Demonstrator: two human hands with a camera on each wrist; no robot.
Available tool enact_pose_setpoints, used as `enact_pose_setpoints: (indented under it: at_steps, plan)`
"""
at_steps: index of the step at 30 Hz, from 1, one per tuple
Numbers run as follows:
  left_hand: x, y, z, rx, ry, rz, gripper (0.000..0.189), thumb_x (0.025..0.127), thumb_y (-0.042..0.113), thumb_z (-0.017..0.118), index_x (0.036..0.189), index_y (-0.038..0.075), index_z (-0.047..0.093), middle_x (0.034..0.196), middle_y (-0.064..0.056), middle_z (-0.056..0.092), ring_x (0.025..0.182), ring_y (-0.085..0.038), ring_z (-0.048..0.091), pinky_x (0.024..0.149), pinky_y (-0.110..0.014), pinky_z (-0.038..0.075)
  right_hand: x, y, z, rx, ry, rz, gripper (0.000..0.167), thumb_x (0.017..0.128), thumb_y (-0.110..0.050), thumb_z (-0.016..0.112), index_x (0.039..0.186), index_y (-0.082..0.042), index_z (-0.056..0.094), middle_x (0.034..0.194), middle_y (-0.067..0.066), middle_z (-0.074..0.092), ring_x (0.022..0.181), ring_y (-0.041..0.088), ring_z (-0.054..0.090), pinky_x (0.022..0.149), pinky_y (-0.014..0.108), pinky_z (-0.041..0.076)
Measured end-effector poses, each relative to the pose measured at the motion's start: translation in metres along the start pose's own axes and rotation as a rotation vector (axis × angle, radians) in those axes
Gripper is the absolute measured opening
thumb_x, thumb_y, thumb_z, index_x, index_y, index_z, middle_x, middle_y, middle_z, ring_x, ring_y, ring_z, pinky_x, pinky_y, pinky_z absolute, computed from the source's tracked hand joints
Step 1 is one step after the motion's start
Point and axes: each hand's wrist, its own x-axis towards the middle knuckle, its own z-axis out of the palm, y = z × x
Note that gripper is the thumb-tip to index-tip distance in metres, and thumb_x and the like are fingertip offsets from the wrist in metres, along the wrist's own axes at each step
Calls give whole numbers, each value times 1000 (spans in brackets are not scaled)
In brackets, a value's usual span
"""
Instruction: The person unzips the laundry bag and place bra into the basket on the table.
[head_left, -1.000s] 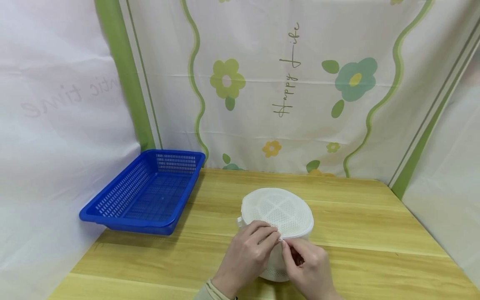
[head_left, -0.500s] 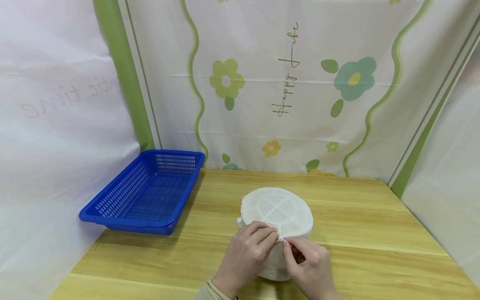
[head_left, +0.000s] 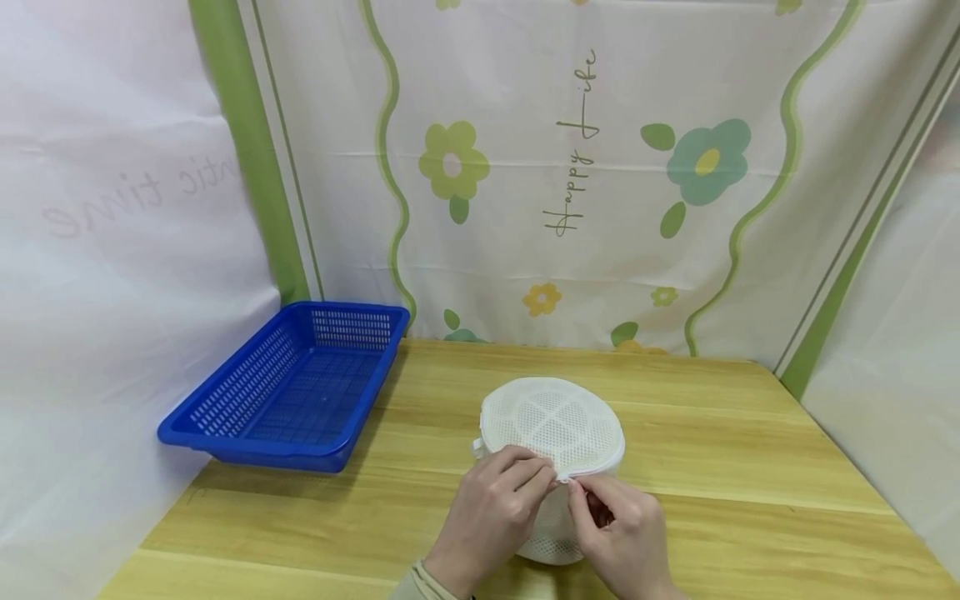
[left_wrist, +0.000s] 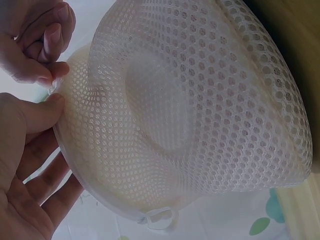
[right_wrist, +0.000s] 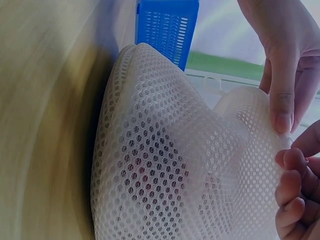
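Note:
A white mesh laundry bag (head_left: 558,421), round-topped with a zipper along its rim, stands on the wooden table. My left hand (head_left: 491,510) pinches the near rim between thumb and fingers, its fingertips over the lid's edge. Just right of it, my right hand (head_left: 624,527) pinches the zipper's small pull between thumb and forefinger; the fingers mostly cover the pull. In the left wrist view the bag's side is dented inward, and a white fabric tab (left_wrist: 161,219) sticks out from the rim. Something dark with reddish spots shows faintly through the mesh (right_wrist: 150,172) in the right wrist view.
A blue plastic basket (head_left: 369,398) with slotted walls sits at the left of the table (head_left: 712,467). Behind it and along both sides hang white curtains (head_left: 510,233) printed with flowers and green bands.
My right hand has shifted very slightly right along the rim, away from the left fingertips. The left hand and the bag hold nearly the same place.

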Motion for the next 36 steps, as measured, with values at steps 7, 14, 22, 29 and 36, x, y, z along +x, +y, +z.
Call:
enact_pose_setpoints:
  at_steps: [7, 14, 22, 29, 36]
  plan:
    - [1, 1, 0, 2, 0, -2, 23, 100, 18, 57, 91, 11, 77, 95, 3, 72, 89, -12, 64, 82, -21, 54, 0, 0, -1, 2, 5, 12, 9, 74, -1, 68, 75, -9, 71, 65, -9, 57, 50, 1, 45, 40, 11, 38]
    - [1, 1, 0, -3, -5, 0, 20, 98, 17, 60, 91, 11, 77, 95, 2, 72, 89, -12, 64, 82, -21, 54, -1, 0, -1, -1, 18, 37, 12, 70, 3, 70, 73, -9, 70, 62, -9, 54, 47, 2, 45, 39, 12, 36]
    - [0, 1, 0, -8, -1, 1, 18, 97, 17, 62, 91, 11, 77, 95, 1, 72, 89, -12, 64, 83, -21, 54, 0, -1, -1, -1, 19, 42, 12, 69, 4, 71, 73, -8, 70, 61, -8, 54, 47, 3, 44, 39, 12, 36]
    - [1, 1, 0, -7, 1, 6, 19, 98, 17, 60, 91, 11, 77, 95, 1, 72, 90, -12, 64, 83, -21, 53, 0, -2, -2, -2, 10, 53, 13, 70, 4, 72, 73, -8, 70, 61, -8, 54, 47, 3, 45, 39, 12, 36]
    - [1, 1, 0, -7, -3, 6, 21, 99, 17, 59, 91, 11, 77, 95, 2, 72, 89, -12, 64, 84, -20, 53, 0, -1, -2, -21, 14, 38, 9, 73, 0, 69, 74, -9, 71, 64, -10, 56, 50, 0, 45, 40, 11, 38]
